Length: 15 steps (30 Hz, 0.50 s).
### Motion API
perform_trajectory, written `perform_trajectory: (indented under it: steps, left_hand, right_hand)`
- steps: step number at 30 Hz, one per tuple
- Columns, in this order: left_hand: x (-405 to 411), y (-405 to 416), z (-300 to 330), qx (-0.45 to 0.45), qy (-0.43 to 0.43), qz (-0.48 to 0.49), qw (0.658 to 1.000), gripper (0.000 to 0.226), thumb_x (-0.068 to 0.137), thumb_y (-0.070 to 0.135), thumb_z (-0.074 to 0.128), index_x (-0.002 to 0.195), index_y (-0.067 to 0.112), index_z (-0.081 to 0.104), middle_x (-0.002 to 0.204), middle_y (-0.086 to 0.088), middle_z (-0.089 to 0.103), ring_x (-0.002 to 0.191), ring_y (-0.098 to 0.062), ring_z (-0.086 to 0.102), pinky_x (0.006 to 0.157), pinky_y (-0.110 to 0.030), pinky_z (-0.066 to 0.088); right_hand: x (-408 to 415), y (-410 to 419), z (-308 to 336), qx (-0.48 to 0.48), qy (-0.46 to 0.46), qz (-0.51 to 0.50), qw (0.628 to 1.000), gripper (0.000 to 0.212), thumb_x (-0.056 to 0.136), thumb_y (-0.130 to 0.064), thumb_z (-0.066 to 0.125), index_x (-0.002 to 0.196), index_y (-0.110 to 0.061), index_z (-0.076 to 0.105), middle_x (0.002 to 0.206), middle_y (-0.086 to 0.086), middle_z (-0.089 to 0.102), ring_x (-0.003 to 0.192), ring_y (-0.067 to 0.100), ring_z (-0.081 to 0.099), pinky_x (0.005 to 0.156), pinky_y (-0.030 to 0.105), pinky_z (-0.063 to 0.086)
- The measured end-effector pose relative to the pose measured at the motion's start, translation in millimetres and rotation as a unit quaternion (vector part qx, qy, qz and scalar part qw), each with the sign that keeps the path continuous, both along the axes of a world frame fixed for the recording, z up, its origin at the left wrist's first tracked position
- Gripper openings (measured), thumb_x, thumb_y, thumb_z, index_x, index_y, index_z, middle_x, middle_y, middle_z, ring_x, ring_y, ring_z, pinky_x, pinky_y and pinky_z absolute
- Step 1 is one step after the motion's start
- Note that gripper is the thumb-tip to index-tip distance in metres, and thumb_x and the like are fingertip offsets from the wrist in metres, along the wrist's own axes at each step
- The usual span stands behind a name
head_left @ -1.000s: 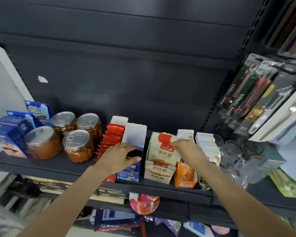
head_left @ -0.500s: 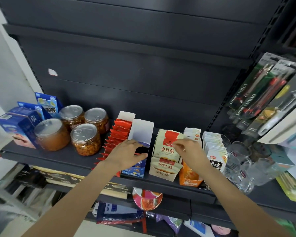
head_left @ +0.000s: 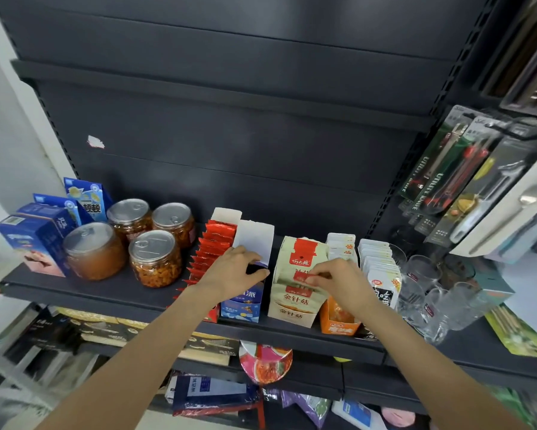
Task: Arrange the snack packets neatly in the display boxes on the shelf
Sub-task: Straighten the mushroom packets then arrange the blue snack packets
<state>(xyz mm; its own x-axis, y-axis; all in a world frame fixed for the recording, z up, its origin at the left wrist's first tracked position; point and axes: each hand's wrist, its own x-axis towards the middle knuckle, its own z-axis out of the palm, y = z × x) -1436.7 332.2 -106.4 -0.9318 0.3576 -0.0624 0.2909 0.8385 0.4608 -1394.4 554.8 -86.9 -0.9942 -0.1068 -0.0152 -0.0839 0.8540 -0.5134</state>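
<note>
Several display boxes stand in a row on the dark shelf (head_left: 112,294). My left hand (head_left: 234,271) reaches into the blue display box (head_left: 245,301), fingers curled over dark packets inside it, below its raised white flap. Left of it a box holds a row of red packets (head_left: 212,243). My right hand (head_left: 338,279) pinches a small red-and-beige packet (head_left: 302,279) at the top of the beige display box (head_left: 295,305). An orange display box (head_left: 338,321) sits under my right wrist, and a box of white packets (head_left: 380,271) stands to its right.
Several clear jars with metal lids (head_left: 153,259) and blue cartons (head_left: 40,237) stand on the shelf's left. Clear glasses (head_left: 428,293) crowd the right end. Packaged knives (head_left: 447,175) hang at upper right. A lower shelf holds more goods.
My right hand has moved down from the beige box's top edge onto a packet in it and pinches it. My left hand stays in the blue box. The camera has shifted slightly.
</note>
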Motion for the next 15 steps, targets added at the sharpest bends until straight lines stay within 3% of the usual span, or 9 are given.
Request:
perform_trajectory:
  steps: [3, 6, 8, 11, 13, 15]
  left_hand:
    - [3, 5, 8, 0.138, -0.051, 0.025, 0.989, 0.030, 0.097, 0.025, 0.049, 0.125, 0.020, 0.056, 0.099, -0.002, 0.064, 0.089, -0.011, 0.062, 0.085, -0.026, 0.053]
    - [5, 12, 22, 0.295, -0.161, 0.080, 0.938, 0.028, 0.100, 0.020, 0.043, 0.125, 0.014, 0.056, 0.073, -0.003, 0.065, 0.060, -0.009, 0.061, 0.059, -0.018, 0.052]
    - [4, 17, 34, 0.374, -0.216, 0.128, 0.893, 0.033, 0.101, 0.031, 0.040, 0.124, 0.013, 0.055, 0.072, -0.006, 0.069, 0.062, -0.013, 0.065, 0.062, -0.021, 0.053]
    - [1, 17, 49, 0.495, -0.326, 0.181, 0.784, 0.042, 0.098, 0.044, 0.040, 0.116, 0.010, 0.057, 0.089, -0.014, 0.074, 0.082, -0.020, 0.071, 0.069, -0.026, 0.053]
    - [1, 12, 56, 0.553, -0.351, 0.170, 0.737, 0.035, 0.099, 0.034, 0.045, 0.114, 0.006, 0.060, 0.099, -0.015, 0.073, 0.090, -0.020, 0.071, 0.069, -0.024, 0.054]
    - [1, 7, 62, 0.592, -0.330, 0.148, 0.720, 0.025, 0.098, 0.014, 0.047, 0.114, 0.002, 0.062, 0.108, -0.015, 0.070, 0.096, -0.019, 0.069, 0.069, -0.022, 0.056]
  right_hand:
    - [3, 10, 26, -0.090, 0.095, -0.060, 0.990, 0.011, 0.088, -0.022, 0.064, 0.088, -0.022, 0.075, 0.079, -0.013, 0.070, 0.068, 0.008, 0.063, 0.060, 0.021, 0.048]
    - [5, 15, 55, -0.183, 0.159, -0.082, 0.967, 0.010, 0.086, -0.018, 0.065, 0.083, -0.021, 0.074, 0.075, -0.022, 0.067, 0.077, -0.004, 0.063, 0.067, 0.014, 0.049]
    - [4, 16, 67, -0.234, 0.183, -0.085, 0.951, 0.010, 0.085, -0.017, 0.066, 0.082, -0.023, 0.074, 0.078, -0.020, 0.069, 0.079, -0.001, 0.066, 0.073, 0.019, 0.052]
    - [6, 17, 76, -0.327, 0.185, -0.075, 0.924, 0.015, 0.084, -0.013, 0.067, 0.079, -0.026, 0.072, 0.080, -0.013, 0.073, 0.082, 0.007, 0.069, 0.076, 0.023, 0.054]
    - [9, 18, 80, -0.371, 0.174, -0.066, 0.910, 0.016, 0.083, -0.011, 0.067, 0.081, -0.025, 0.073, 0.084, -0.010, 0.074, 0.086, 0.009, 0.069, 0.077, 0.021, 0.054]
    - [12, 20, 80, -0.378, 0.172, -0.046, 0.908, 0.019, 0.082, -0.008, 0.067, 0.083, -0.026, 0.074, 0.093, -0.008, 0.072, 0.091, 0.009, 0.066, 0.080, 0.020, 0.051]
